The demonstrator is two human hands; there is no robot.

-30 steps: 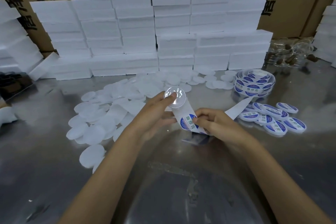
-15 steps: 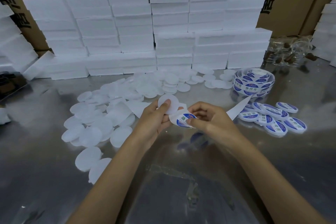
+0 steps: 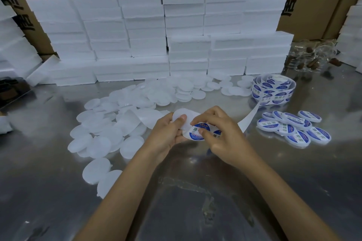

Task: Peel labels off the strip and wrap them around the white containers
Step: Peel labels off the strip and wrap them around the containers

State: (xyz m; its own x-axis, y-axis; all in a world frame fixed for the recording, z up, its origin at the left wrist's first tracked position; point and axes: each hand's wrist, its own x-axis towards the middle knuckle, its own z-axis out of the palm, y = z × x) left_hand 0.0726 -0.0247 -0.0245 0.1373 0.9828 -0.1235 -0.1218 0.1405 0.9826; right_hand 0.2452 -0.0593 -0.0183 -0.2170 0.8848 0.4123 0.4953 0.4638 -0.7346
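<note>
Discs [image 3: 101, 133] of plain white plastic lie scattered over the left half of the metal table [image 3: 58, 191], still waiting for labels. Just right of that heap the left hand [image 3: 166, 135] grips one white container [image 3: 181, 115], thumb pressed on its face and fingers curled underneath. A second ago this container was tipped up with its clear face catching the light — now it is turned flat toward the label, and the two hands have closed in on each other. The right hand [image 3: 221, 133] pinches a round blue label [image 3: 197, 131] between thumb and forefinger, its edge touching the container, with the strip [image 3: 246, 121] trailing away from under the palm to the roll [image 3: 273, 89] further right. So the peel looks nearly done and the sticking is likely next; the label edge may wrinkle if it lands crooked. At far right, finished containers [image 3: 293, 128] sit in a loose pile — the destination for this one.
</note>
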